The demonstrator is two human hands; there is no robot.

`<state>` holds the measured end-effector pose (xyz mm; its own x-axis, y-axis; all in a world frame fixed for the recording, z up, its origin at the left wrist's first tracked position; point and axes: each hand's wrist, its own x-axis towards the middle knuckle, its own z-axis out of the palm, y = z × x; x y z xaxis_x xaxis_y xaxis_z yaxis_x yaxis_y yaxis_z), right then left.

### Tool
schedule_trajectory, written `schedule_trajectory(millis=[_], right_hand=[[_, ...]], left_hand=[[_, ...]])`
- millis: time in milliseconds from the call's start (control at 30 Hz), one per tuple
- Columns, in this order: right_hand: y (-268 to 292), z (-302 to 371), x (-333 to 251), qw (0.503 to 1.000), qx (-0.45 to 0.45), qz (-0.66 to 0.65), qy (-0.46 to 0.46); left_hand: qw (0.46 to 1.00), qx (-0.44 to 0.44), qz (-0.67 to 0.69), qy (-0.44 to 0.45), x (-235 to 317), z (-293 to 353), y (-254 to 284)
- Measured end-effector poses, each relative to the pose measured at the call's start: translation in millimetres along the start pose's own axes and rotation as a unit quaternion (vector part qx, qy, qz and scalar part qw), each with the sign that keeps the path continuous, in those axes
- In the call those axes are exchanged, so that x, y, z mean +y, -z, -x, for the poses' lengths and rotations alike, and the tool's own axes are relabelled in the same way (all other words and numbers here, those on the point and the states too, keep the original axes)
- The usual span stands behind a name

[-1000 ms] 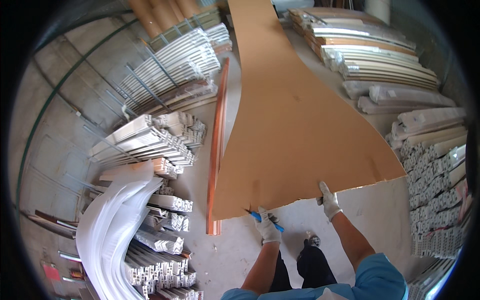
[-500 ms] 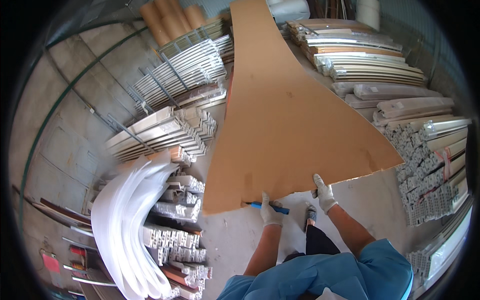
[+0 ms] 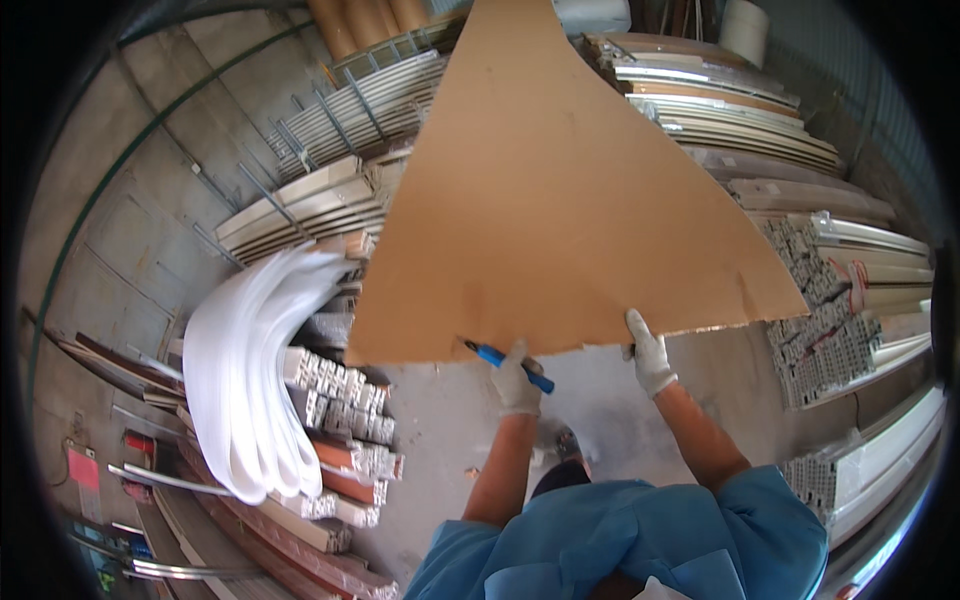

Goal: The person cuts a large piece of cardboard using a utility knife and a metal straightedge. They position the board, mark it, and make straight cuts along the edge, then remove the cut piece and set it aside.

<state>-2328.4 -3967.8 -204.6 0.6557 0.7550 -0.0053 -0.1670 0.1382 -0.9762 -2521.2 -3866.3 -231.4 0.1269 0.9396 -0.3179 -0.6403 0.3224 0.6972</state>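
Note:
A large brown cardboard sheet (image 3: 570,220) stretches away in front of me, wide at its near edge and narrowing toward the far end. White-gloved, my right hand (image 3: 650,357) is closed on the near edge, thumb on top and fingers hidden underneath. My left hand (image 3: 518,382), also gloved, is wrapped round a slim blue utility knife (image 3: 490,354) with a dark tip. That hand is at the near edge of the sheet, and the knife's tip points left over the cardboard. Whether the left fingers also pinch the sheet, I cannot tell.
White foam sheeting (image 3: 250,380) hangs folded at the left, over stacked profiles (image 3: 345,400). More long profiles (image 3: 815,310) are piled along the right side. Brown rolls (image 3: 365,22) stand at the back left, and grey floor (image 3: 430,480) shows below the sheet.
The sheet's near left corner has shifted left and up in view. My left hand has moved left and up with the knife; my right hand stays on the edge. The surroundings have turned slightly.

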Motion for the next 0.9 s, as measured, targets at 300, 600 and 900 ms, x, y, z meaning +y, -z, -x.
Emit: schedule_trajectory(millis=[300, 600, 900], right_hand=[[72, 181, -32, 0.999, 0.045, -0.001, -0.020], [133, 413, 8, 0.994, 0.014, 0.037, -0.105], [88, 444, 94, 0.972, 0.027, 0.082, -0.218]], left_hand=[[0.998, -0.055, -0.009, -0.035, 3, 191, 45], [0.984, -0.013, -0.023, 0.174, -18, 366, 207], [0.981, 0.015, 0.024, 0.190, -31, 323, 317]])
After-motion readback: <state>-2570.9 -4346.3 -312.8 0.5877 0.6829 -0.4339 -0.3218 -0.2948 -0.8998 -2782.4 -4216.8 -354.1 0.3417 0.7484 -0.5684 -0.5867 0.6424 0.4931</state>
